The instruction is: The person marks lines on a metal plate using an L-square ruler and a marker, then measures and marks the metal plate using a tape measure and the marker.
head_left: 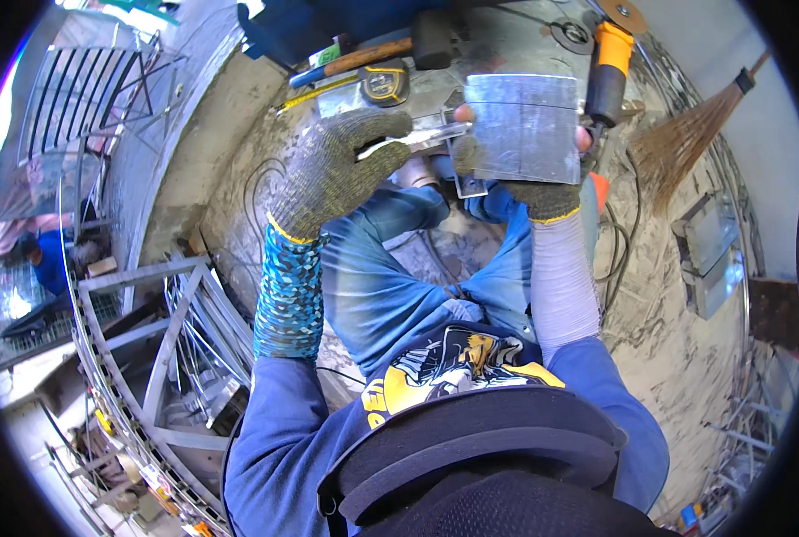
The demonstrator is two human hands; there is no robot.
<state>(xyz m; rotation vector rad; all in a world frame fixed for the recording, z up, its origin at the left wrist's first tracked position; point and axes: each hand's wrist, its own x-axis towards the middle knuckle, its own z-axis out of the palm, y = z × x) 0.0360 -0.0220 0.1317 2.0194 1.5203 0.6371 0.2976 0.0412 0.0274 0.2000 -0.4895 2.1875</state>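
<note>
My right hand [543, 183], in a grey knit glove with the fingertips showing, holds up a flat square steel plate [525, 127] by its edges. My left hand [337, 170], also in a grey knit glove, closes on a narrow shiny metal piece [417, 136] that meets the plate's left edge. Both hands are raised above my knees in blue trousers [391, 286]. How the narrow piece joins the plate is hidden behind my fingers.
An orange-handled angle grinder [610, 67], a hammer [391, 49] and a yellow-black tape measure [383, 85] lie on the concrete floor ahead. A broom [686, 134] lies at right. Welded steel frames [167, 349] stand at left. A person in blue [46, 259] crouches far left.
</note>
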